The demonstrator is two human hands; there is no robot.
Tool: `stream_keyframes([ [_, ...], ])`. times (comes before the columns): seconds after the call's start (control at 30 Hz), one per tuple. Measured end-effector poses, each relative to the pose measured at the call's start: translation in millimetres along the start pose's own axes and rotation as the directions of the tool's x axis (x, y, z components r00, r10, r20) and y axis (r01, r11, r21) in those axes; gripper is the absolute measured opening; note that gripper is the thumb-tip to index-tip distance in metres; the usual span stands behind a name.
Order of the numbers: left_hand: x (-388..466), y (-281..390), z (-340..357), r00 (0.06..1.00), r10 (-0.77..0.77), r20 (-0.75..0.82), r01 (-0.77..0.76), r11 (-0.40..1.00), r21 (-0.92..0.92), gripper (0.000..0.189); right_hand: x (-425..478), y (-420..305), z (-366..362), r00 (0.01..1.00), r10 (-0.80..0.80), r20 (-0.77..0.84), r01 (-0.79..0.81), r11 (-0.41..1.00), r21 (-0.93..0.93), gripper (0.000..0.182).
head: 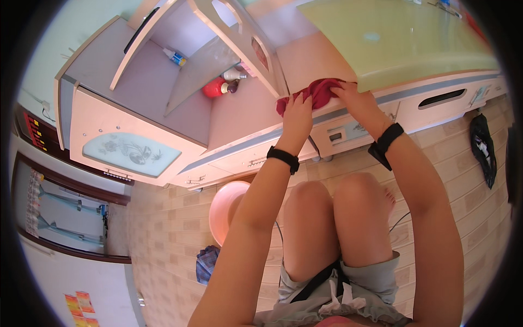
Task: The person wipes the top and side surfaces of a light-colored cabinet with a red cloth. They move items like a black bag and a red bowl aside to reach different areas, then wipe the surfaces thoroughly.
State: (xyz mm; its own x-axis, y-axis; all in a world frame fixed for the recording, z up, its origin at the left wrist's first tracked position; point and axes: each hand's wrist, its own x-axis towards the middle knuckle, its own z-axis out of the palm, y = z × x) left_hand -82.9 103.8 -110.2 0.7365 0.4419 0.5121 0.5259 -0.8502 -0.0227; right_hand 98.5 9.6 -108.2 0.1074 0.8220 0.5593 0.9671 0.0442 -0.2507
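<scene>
A dark red cloth (pixel 322 93) lies bunched on the front part of a pale pink cabinet ledge (pixel 304 55). My left hand (pixel 297 109) grips its left end, fingers bent over the fabric. At the other end, my right hand (pixel 356 97) holds the cloth with thumb and fingers. Just left of the cloth rises an upright divider panel (pixel 245 53) with cut-out openings. Behind it, a red bottle (pixel 213 87) and a whitish bottle (pixel 233 74) lie in the cabinet's lower compartment.
A glossy green-yellow surface (pixel 392 45) spreads to the right. Another bottle (pixel 175 57) sits on the left shelf. Below are drawers, a pink basin (pixel 224 208), a plaid cloth (pixel 206 263) and a black plastic bag (pixel 483 149) on the floor. A cabinet door (pixel 130 141) stands at left.
</scene>
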Motion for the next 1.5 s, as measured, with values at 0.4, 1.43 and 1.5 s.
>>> stream_keyframes([
  [0.4, 86, -28, 43, 0.972, 0.037, 0.231, -0.029, 0.999, -0.034, 0.028, 47, 21, 39, 0.995, 0.085, 0.047, -0.083, 0.996, -0.044, 0.026],
  [1.43, -19, 7, -15, 0.987, 0.158, -0.011, -0.158, 0.980, -0.117, 0.040, -15, 6, -31, 0.988, 0.002, 0.156, -0.042, 0.967, 0.252, 0.042],
  [1.5, -26, -2, -21, 0.991, 0.134, -0.013, -0.134, 0.980, -0.149, 0.041, -14, 4, -34, 0.985, 0.015, 0.175, -0.060, 0.965, 0.254, 0.042],
])
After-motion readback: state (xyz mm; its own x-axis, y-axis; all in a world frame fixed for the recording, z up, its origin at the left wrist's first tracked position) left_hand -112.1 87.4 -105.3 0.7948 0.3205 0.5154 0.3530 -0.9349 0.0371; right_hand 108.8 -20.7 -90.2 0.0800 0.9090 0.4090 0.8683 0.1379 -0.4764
